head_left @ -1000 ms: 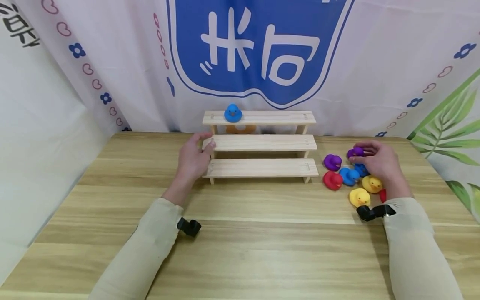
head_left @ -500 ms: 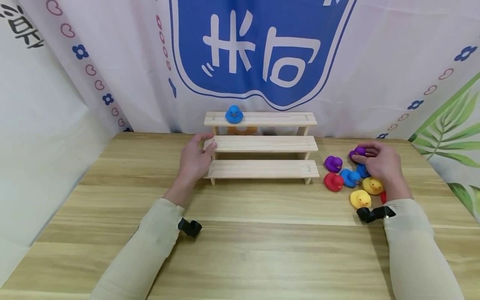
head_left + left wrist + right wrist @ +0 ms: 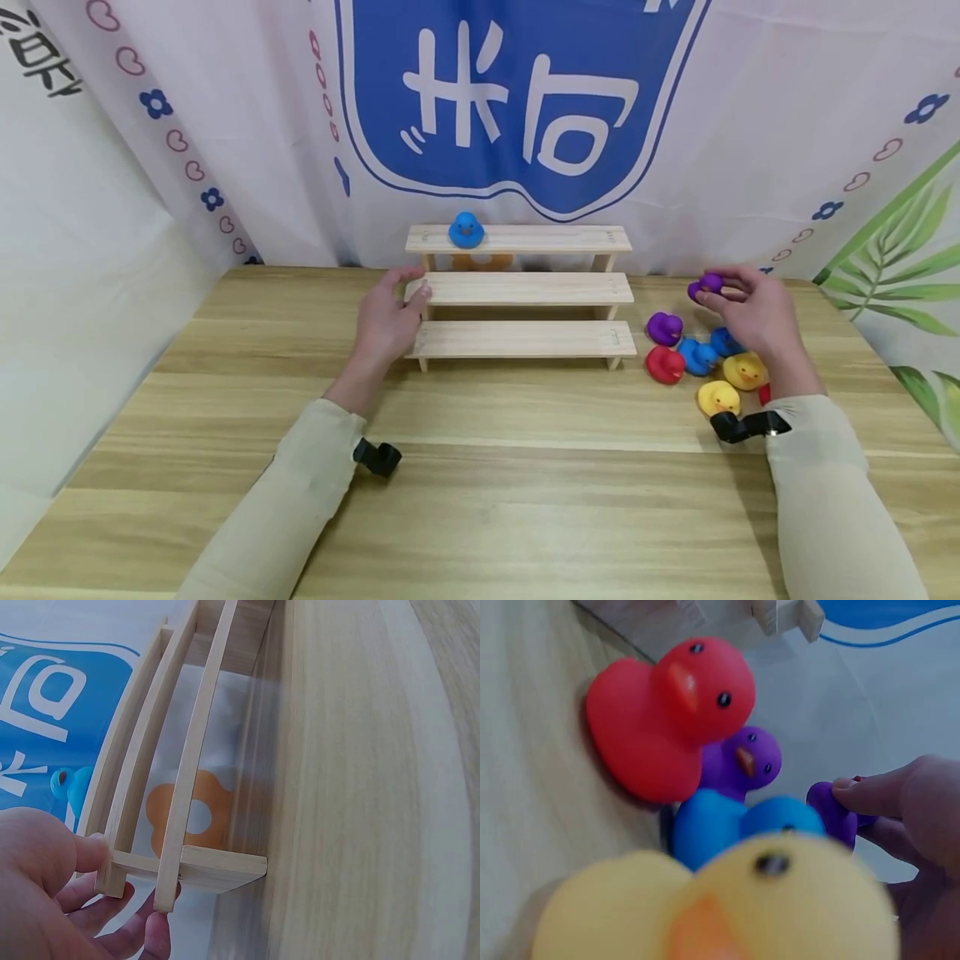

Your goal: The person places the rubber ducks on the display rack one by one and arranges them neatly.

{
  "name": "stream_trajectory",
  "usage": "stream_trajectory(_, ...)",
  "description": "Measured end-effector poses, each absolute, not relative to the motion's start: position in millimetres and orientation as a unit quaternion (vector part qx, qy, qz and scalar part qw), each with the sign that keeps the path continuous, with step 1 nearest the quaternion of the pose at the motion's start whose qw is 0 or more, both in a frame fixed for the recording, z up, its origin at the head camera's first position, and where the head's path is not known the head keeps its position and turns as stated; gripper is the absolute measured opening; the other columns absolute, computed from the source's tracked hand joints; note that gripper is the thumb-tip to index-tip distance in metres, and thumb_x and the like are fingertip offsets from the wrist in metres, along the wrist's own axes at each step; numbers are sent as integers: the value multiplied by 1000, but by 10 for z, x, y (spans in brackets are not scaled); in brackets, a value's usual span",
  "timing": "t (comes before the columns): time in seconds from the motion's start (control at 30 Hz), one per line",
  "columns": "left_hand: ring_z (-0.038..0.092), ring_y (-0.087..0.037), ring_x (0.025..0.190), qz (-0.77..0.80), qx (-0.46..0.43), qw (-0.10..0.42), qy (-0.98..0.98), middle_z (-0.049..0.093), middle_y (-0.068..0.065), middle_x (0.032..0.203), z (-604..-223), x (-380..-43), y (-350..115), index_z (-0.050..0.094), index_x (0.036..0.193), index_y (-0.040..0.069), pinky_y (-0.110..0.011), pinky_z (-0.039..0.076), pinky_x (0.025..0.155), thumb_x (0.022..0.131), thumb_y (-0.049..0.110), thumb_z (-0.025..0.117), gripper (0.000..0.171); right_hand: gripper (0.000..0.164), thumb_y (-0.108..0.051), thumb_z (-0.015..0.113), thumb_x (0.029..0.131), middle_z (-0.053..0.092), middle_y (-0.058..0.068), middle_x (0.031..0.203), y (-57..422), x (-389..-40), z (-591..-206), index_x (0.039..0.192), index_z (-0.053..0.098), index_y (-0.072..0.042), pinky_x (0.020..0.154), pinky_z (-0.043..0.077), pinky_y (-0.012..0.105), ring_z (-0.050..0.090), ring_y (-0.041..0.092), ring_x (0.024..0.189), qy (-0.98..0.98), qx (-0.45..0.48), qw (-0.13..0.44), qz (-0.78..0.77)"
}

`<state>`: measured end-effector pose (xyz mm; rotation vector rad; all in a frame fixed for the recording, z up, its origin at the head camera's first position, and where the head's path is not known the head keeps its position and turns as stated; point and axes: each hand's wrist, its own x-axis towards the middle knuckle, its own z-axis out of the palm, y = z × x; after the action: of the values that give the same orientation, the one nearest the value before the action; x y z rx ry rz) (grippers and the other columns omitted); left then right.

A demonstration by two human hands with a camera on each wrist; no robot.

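Observation:
My left hand [image 3: 387, 321] grips the left end of a three-step wooden display stand [image 3: 525, 288]. In the left wrist view its thumb lies on one board's end, with other fingers curled around the board ends. A blue rubber duck [image 3: 466, 231] sits on the top step, left of its middle. Between thumb and fingers, my right hand [image 3: 761, 315] pinches a purple rubber duck [image 3: 703, 288], held above the table behind the other ducks. That duck is partly hidden by the fingers in the right wrist view.
Right of the stand, several ducks rest on the wooden table [image 3: 480, 500]: purple [image 3: 663, 328], red [image 3: 664, 365], blue [image 3: 697, 357] and yellow [image 3: 718, 400] among them. Another red duck [image 3: 764, 395] is mostly hidden by the right wrist. A printed cloth [image 3: 262, 167] hangs behind the table.
The right hand has lifted the purple duck up and away from the group, uncovering more of the blue duck beneath. My left hand keeps its grip on the stand.

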<state>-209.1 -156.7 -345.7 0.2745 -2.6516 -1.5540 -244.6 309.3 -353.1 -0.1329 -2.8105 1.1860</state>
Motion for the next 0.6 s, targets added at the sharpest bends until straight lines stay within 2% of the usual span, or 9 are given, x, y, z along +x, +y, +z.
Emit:
stream_trajectory(0.13, 43, -10, 50, -503, 93, 31, -859, 69, -14, 104, -3458, -2097, -1563, 53, 154, 26, -25, 39, 45, 112, 31, 55, 43, 56, -39, 64, 106, 58, 21, 153, 3008, -2438, -3439, 154, 53, -12, 112, 51, 58, 57, 46, 138, -917, -36, 59, 394)
stream_trajectory(0.2, 44, -10, 51, -504, 94, 31, -858, 68, -12, 101, -3461, -2101, -1560, 54, 153, 26, -25, 39, 45, 112, 31, 55, 42, 54, -38, 64, 106, 59, 19, 152, 2975, -2427, -3401, 153, 54, -13, 106, 56, 44, 59, 43, 137, -916, -35, 65, 394)
stream_trajectory(0.27, 44, -10, 50, -507, 94, 29, -856, 66, -11, 94, -3462, -2103, -1560, 54, 153, 25, -25, 39, 45, 112, 31, 56, 42, 52, -37, 64, 106, 60, 19, 152, 2949, -2413, -3372, 153, 55, -14, 98, 55, 28, 60, 41, 135, -916, -34, 73, 392)
stream_trajectory(0.33, 43, -10, 49, -510, 94, 26, -854, 64, -11, 88, -3462, -2105, -1557, 54, 153, 26, -25, 39, 45, 112, 31, 56, 42, 51, -36, 65, 106, 60, 18, 152, 2925, -2400, -3350, 152, 56, -14, 93, 54, 20, 60, 40, 135, -916, -32, 80, 392)
stream_trajectory(0.4, 42, -9, 49, -510, 95, 24, -854, 63, -10, 86, -3462, -2106, -1557, 54, 154, 26, -25, 39, 44, 112, 31, 56, 43, 51, -36, 65, 106, 60, 18, 152, 2896, -2391, -3337, 152, 56, -15, 95, 56, 23, 60, 39, 135, -915, -30, 83, 394)
stream_trajectory(0.47, 42, -9, 49, -510, 96, 22, -854, 63, -10, 87, -3459, -2103, -1554, 53, 154, 27, -25, 39, 44, 112, 31, 55, 43, 52, -37, 65, 106, 59, 17, 153, 2861, -2387, -3332, 152, 56, -15, 103, 59, 36, 60, 40, 137, -914, -28, 84, 397)
stream_trajectory(0.53, 43, -9, 49, -510, 96, 21, -854, 64, -10, 90, -3457, -2101, -1553, 52, 155, 27, -25, 39, 44, 112, 32, 55, 44, 53, -38, 65, 106, 59, 17, 154, 2830, -2389, -3333, 152, 55, -15, 100, 59, 33, 60, 40, 137, -913, -26, 85, 399)
stream_trajectory(0.6, 43, -9, 49, -510, 94, 22, -855, 64, -10, 90, -3458, -2105, -1556, 52, 155, 27, -26, 40, 44, 112, 32, 55, 44, 53, -39, 65, 106, 59, 17, 153, 2799, -2389, -3334, 152, 56, -15, 92, 58, 23, 60, 39, 137, -911, -24, 90, 401)
